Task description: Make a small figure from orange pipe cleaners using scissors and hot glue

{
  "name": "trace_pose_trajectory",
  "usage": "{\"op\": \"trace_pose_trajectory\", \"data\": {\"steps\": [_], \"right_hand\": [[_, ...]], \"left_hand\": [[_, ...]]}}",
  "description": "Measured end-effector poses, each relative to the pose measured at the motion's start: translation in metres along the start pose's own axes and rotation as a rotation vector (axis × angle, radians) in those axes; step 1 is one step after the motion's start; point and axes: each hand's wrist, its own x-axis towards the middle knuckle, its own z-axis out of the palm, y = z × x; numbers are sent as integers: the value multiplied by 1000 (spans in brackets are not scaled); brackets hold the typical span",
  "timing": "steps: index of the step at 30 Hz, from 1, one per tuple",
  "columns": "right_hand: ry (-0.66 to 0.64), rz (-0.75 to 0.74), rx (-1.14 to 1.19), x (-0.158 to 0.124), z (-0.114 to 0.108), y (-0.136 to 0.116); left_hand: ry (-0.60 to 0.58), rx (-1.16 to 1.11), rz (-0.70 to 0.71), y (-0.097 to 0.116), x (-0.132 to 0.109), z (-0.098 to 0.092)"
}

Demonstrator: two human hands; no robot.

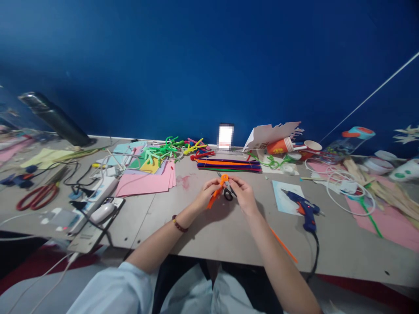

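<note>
Over the middle of the table, my left hand [209, 194] pinches an orange pipe cleaner [214, 197], which is bent into a small loop at its top and hangs down past the fingers. The fingers of my right hand [242, 194] are closed at the loop's right side. Between the hands show small scissors [228, 195] with black handles; whether they lie on the table or touch the right fingers, I cannot tell. Another orange pipe cleaner [284, 245] lies by my right forearm. Behind the hands is a bundle of purple and orange pipe cleaners [229, 165].
At right, a blue glue gun [304, 207] rests partly on a pale card, its cord running off the front edge. Left are pink paper [144, 185], a power strip [94, 203], a phone and red-handled scissors [39, 196]. A dark bottle [60, 122] leans near the blue wall.
</note>
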Motion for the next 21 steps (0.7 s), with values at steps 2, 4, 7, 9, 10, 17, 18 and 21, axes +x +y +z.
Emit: {"op": "trace_pose_trajectory", "data": {"steps": [2,4,7,9,10,17,18,21], "right_hand": [[20,1,11,1,-1,2],[43,1,11,2,-1,5],[77,-15,-14,3,-2,7],[99,-33,-46,2,-2,8],[105,-43,-62,2,-2,8],[54,-85,-97,-1,1,13],[46,-85,-100,-1,1,14],[34,-92,-111,-3,2,15]], "left_hand": [[-21,14,-2,-1,0,-1],[6,20,30,-1,0,-1],[126,59,149,1,0,2],[186,93,207,2,0,6],[198,96,216,2,0,7],[232,12,190,-7,3,10],[247,7,192,-8,3,9],[296,37,207,-8,3,7]]}}
